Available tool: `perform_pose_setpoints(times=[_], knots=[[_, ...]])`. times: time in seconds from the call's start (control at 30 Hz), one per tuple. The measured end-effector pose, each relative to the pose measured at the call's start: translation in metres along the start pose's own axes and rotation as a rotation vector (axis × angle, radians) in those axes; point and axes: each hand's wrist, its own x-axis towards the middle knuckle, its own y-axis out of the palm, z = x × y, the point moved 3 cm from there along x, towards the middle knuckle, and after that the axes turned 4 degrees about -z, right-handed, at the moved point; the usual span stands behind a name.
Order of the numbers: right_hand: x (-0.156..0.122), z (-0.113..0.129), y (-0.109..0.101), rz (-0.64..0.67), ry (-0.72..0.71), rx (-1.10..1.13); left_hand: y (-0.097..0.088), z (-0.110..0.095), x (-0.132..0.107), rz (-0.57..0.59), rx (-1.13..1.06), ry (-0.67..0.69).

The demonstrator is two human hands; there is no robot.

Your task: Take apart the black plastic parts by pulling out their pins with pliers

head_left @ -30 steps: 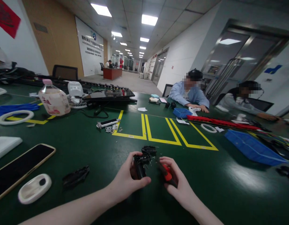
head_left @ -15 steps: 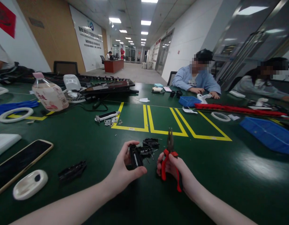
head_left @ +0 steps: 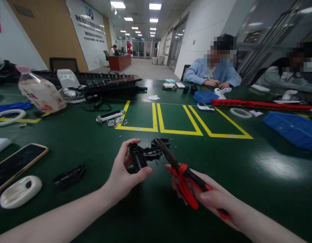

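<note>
My left hand [head_left: 125, 165] is closed around a black cylindrical part [head_left: 137, 158], thumb on the near side and fingers behind it. In my right hand [head_left: 203, 192] is a pair of pliers [head_left: 185, 179] with red and black handles, its jaws pointing up and left. Behind the cylinder lie black plastic pieces [head_left: 152, 153] with thin metal pins around them; the jaws partly cover another black piece [head_left: 161, 142]. A further black piece [head_left: 69, 176] rests left of my left arm, beside a white oval shell [head_left: 21, 192].
A phone [head_left: 19, 165] lies at the left. Small metal parts [head_left: 114, 121] sit near the yellow tape outlines [head_left: 176, 131]. Farther back are a plastic bottle [head_left: 41, 91] and a blue tray [head_left: 292, 130] at the right. A person in a blue jacket [head_left: 214, 76] sits across the table.
The pliers have swung from upright to leaning left, and their jaws are closer to the cylinder. My left hand still holds the black cylinder. The camera view has shifted slightly.
</note>
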Motion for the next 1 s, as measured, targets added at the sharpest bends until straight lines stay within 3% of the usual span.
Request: perform_pose_setpoints(times=[0.17, 0.33, 0.43, 0.7, 1.0], knots=[[0.006, 0.007, 0.001, -0.378, -0.502, -0.636, -0.001, -0.001, -0.003, 0.092, 0.032, 0.002], [0.002, 0.008, 0.007, -0.489, -0.724, -0.890, 0.002, 0.000, -0.008, 0.167, 0.010, 0.020], [-0.001, 0.004, 0.010, -0.468, -0.753, -0.954, 0.003, 0.002, -0.007, 0.207, -0.033, 0.018], [0.001, 0.002, 0.012, -0.467, -0.616, -0.935, 0.003, 0.003, -0.005, 0.265, -0.083, 0.039], [0.001, 0.007, 0.011, -0.512, -0.648, -0.924, 0.005, -0.001, -0.007, 0.300, -0.110, 0.070]])
